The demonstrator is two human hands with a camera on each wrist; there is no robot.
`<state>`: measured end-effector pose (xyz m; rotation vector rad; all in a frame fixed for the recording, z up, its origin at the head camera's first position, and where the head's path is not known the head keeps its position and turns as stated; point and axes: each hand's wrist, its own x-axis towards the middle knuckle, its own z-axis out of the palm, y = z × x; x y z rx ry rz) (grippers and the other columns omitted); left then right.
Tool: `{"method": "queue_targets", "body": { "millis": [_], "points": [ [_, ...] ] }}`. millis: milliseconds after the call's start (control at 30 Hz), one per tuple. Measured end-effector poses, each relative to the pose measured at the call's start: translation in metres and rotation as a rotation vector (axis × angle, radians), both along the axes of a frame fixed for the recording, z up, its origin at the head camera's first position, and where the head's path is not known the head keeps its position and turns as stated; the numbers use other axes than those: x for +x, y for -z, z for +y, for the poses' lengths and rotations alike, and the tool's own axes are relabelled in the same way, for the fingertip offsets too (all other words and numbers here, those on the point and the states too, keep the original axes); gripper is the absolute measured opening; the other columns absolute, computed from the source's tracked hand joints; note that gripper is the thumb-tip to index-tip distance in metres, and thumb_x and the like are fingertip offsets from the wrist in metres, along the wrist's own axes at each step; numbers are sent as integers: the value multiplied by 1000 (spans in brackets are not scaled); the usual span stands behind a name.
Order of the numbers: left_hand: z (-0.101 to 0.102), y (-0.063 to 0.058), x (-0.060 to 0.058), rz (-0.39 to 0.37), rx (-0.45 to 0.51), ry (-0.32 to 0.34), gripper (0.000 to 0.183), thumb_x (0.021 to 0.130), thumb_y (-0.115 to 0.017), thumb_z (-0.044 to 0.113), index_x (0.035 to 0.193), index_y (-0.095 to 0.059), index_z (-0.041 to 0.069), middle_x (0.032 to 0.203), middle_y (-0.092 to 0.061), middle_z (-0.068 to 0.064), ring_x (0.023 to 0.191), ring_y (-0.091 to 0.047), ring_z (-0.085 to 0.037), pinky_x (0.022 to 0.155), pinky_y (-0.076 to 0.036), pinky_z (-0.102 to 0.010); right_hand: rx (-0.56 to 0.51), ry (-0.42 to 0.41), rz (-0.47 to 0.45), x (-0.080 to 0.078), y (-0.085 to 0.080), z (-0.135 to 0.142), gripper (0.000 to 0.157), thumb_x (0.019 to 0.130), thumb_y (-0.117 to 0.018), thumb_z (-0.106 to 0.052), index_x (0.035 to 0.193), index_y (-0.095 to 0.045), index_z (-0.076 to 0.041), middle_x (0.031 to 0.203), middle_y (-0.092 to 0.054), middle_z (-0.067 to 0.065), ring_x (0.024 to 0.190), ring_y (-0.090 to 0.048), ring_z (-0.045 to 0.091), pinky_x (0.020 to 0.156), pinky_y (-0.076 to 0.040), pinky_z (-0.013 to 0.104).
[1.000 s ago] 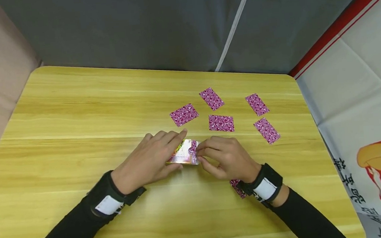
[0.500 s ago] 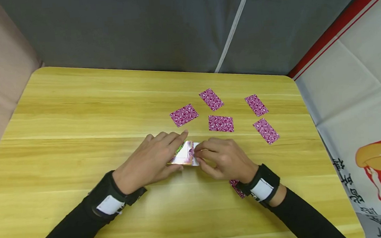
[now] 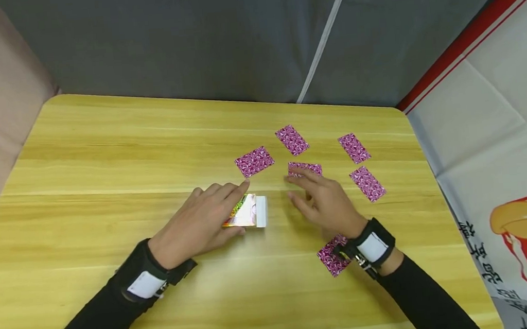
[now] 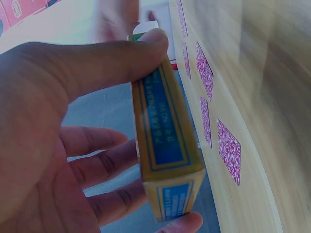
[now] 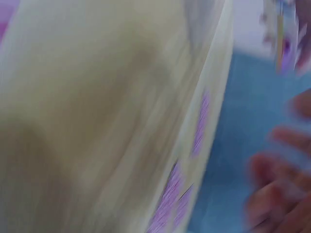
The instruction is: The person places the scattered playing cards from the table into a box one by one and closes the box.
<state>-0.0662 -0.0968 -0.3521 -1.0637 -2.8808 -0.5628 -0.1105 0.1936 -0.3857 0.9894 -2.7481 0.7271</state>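
Observation:
My left hand [image 3: 200, 221] grips a small card box [image 3: 244, 211] near the table's middle, gold with blue printed panels [image 4: 163, 121] in the left wrist view. There the thumb lies along the box's narrow side, with fingers on its other side. A white flap [image 3: 261, 211] sticks out from the box's right end. To the right of it, apart from the box, my right hand [image 3: 325, 198] hovers with loosely bent fingers and nothing in them. Its fingertips overlap a purple patterned card [image 3: 305, 165] in the head view. The right wrist view is blurred, showing fingers [image 5: 277, 194] at its edge.
Several purple-and-white patterned cards, such as one at the back [image 3: 292, 139] and one on the right [image 3: 368, 183], lie spread over the wooden table [image 3: 104, 146]. Another card [image 3: 332, 260] is partly hidden beneath my right wrist. A grey curtain [image 3: 179, 42] stands behind the table.
My right fingers have left the box's end and moved right and slightly up. The white flap now shows fully. My left hand has shifted a little left with the box.

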Motion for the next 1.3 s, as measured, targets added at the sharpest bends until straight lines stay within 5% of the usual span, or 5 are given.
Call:
{"method": "queue_targets", "body": {
  "millis": [233,600,867,1067,1300],
  "points": [
    [-2,5,0,-5,14,-6,89,75,-78,41,148,-39,6,127,-64,-10,105,-57,-23,73,-50,-44,260,170,-371,-49,23,47,73,85,-67,-23,150,-35,-15,150,-36,20,71,-57,19,51,-48,31],
    [-7,6,-7,-28,22,-30,83,74,-78,43,141,-48,3,129,-63,-13,110,-57,-26,80,-52,-50,202,248,-583,-65,19,57,58,79,-78,-20,129,-52,-5,112,-57,17,88,-52,26,77,-51,41],
    [-9,7,-7,-23,46,-41,73,70,-81,44,130,-59,8,125,-65,-8,105,-57,-22,75,-50,-42,-69,218,-566,-30,14,51,14,93,-62,-19,101,-65,-8,89,-62,14,75,-55,26,60,-47,31],
    [-10,9,-8,0,58,-38,72,71,-79,47,130,-59,10,123,-66,-7,103,-58,-20,71,-48,-38,-491,140,-664,9,-8,22,21,96,-58,-24,89,-64,-5,64,-59,9,52,-50,29,41,-37,21],
    [-6,8,-7,6,76,-35,73,71,-79,48,130,-59,10,125,-66,-7,106,-58,-21,73,-48,-40,-682,146,-668,28,-5,-4,23,94,-61,-16,87,-67,5,54,-57,-7,46,-47,12,40,-34,17]
  ]
}}
